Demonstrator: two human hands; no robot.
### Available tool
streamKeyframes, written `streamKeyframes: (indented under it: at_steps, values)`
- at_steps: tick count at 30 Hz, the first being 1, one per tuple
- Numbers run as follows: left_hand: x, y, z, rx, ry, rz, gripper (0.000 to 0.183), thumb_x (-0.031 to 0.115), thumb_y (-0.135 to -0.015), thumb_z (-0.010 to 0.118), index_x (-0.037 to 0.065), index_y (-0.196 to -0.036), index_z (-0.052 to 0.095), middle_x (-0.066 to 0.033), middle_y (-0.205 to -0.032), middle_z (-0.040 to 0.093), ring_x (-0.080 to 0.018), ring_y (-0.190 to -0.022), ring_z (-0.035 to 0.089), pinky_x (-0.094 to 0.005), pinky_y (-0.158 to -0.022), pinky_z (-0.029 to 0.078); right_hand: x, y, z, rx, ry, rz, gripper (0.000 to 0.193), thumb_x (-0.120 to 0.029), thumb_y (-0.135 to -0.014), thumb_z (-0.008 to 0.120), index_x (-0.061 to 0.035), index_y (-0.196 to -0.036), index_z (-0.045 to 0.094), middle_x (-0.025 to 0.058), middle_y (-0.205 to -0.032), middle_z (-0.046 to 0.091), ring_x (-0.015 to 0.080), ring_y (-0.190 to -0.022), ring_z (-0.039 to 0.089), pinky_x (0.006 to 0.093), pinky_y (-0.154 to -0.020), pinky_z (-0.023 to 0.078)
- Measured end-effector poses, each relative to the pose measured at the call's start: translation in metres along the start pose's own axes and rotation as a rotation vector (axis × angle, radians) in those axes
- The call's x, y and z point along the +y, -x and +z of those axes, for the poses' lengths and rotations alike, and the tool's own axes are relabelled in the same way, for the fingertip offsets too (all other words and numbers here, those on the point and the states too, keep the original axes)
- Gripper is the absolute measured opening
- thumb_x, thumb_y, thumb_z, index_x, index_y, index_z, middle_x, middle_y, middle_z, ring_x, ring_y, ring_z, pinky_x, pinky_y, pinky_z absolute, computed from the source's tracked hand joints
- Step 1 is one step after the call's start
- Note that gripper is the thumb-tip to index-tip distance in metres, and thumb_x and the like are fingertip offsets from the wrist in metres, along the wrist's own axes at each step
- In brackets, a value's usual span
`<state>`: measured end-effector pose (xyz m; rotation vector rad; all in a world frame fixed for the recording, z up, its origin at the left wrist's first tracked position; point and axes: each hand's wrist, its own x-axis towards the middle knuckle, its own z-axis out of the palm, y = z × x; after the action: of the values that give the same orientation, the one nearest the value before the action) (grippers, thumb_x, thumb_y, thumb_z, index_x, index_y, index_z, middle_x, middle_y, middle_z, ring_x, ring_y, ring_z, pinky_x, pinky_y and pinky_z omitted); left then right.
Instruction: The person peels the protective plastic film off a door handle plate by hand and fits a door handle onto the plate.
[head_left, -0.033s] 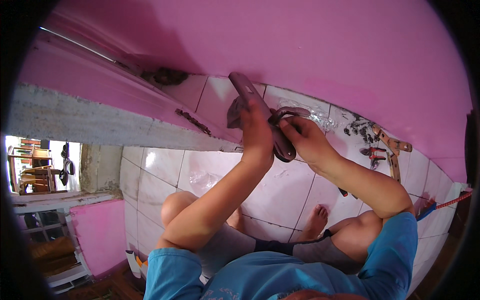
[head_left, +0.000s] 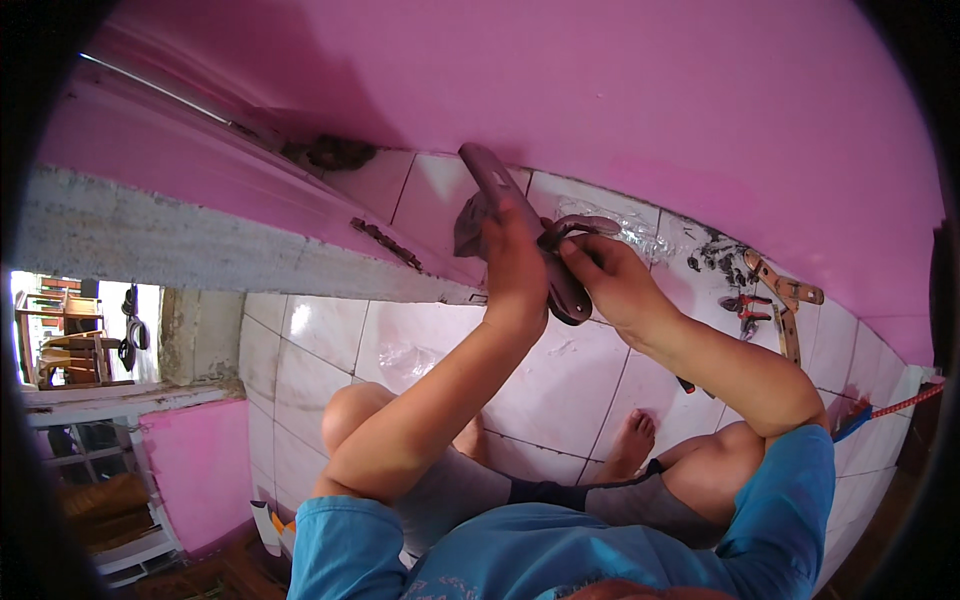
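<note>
A dark door handle [head_left: 570, 297] with a long plate is held up in front of me, tilted, in both hands. My left hand [head_left: 515, 265] wraps round the middle of the plate; its fingertips are partly hidden. A curved lever [head_left: 590, 222] sticks out from the plate to the right. My right hand [head_left: 608, 280] pinches at the lever, close to where it meets the plate, with thumb and fingers closed. Beside the left hand hangs a dark greyish piece [head_left: 468, 228], perhaps cloth or a bag; I cannot tell which.
A pink door [head_left: 300, 235] with a bare, worn edge juts in from the left. Red-handled pliers [head_left: 748, 303], worn brass-coloured handle plates [head_left: 787, 290], small dark bits [head_left: 712, 250] and crumpled clear plastic [head_left: 645, 238] lie on the tiles by the pink wall [head_left: 680, 110].
</note>
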<state>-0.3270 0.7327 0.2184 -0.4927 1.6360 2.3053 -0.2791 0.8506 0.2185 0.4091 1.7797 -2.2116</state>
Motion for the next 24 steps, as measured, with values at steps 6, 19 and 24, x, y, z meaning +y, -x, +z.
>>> streamKeyframes:
  at_steps: [6,19,24]
  values:
    - [0.002,-0.001,0.003,-0.014,-0.058,0.018,0.049,0.048,-0.108,0.038,0.006,-0.132,0.042,-0.013,-0.119,0.056,-0.0233,-0.104,0.061,-0.0399,-0.087,0.054,0.008,-0.003,-0.006,-0.018,-0.035,-0.063,0.031,-0.024,-0.107,0.052,0.0037,-0.114,0.065,0.0059,-0.1,0.068,0.0107,-0.09,0.059,0.0287,-0.08,0.049]
    - [0.01,-0.004,-0.004,-0.173,0.196,-0.122,0.049,0.045,-0.109,0.034,0.003,-0.129,0.05,-0.0113,-0.114,0.062,-0.0229,-0.101,0.063,-0.041,-0.09,0.053,0.001,0.004,-0.005,0.071,-0.01,-0.186,0.025,-0.018,-0.105,0.057,0.0023,-0.117,0.063,0.0042,-0.101,0.066,0.0084,-0.094,0.058,0.0259,-0.081,0.048]
    - [0.008,-0.006,-0.006,-0.168,0.136,-0.046,0.045,0.043,-0.11,0.032,0.005,-0.126,0.048,-0.0097,-0.113,0.059,-0.0195,-0.101,0.06,-0.0365,-0.088,0.051,0.013,0.005,-0.006,0.149,0.056,-0.353,0.027,-0.009,-0.099,0.06,-0.0012,-0.125,0.062,0.0032,-0.096,0.063,0.0105,-0.086,0.056,0.0275,-0.078,0.047]
